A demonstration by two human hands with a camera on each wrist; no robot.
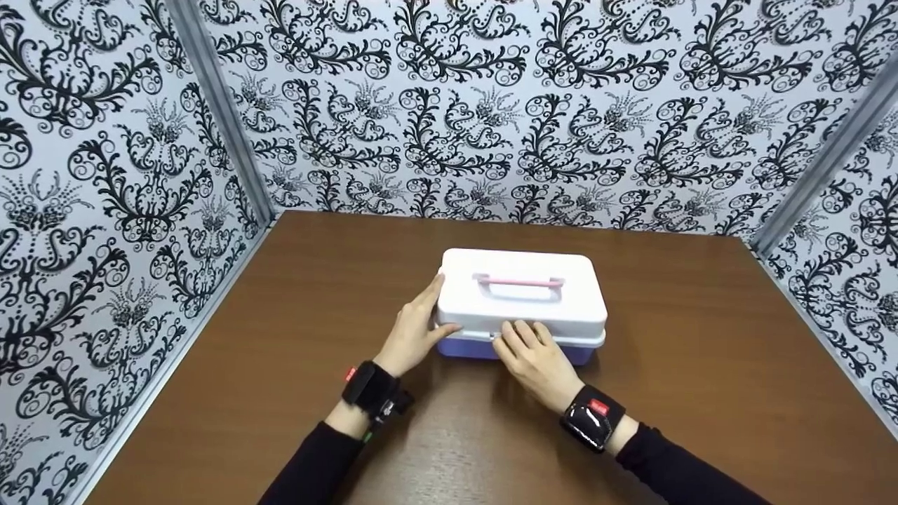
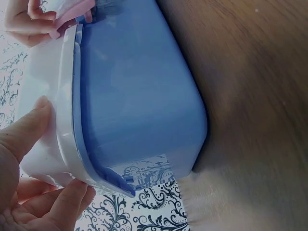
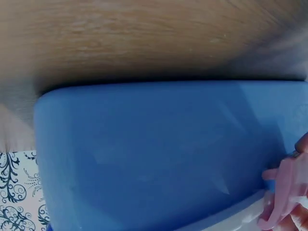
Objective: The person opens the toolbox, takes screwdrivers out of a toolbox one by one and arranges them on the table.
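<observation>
A plastic carry box with a white lid, a folding pink handle and a blue-purple base stands on the table. My left hand grips the lid's left front corner, thumb on the front face and fingers round the side. At the middle of the front, my right hand holds the pink latch between its fingers. In the right wrist view the latch tilts outward from the base. The lid rim sits along the base's top edge.
A brown wooden table lies under the box. Patterned panels wall it in at the back and both sides, with grey metal posts at the corners.
</observation>
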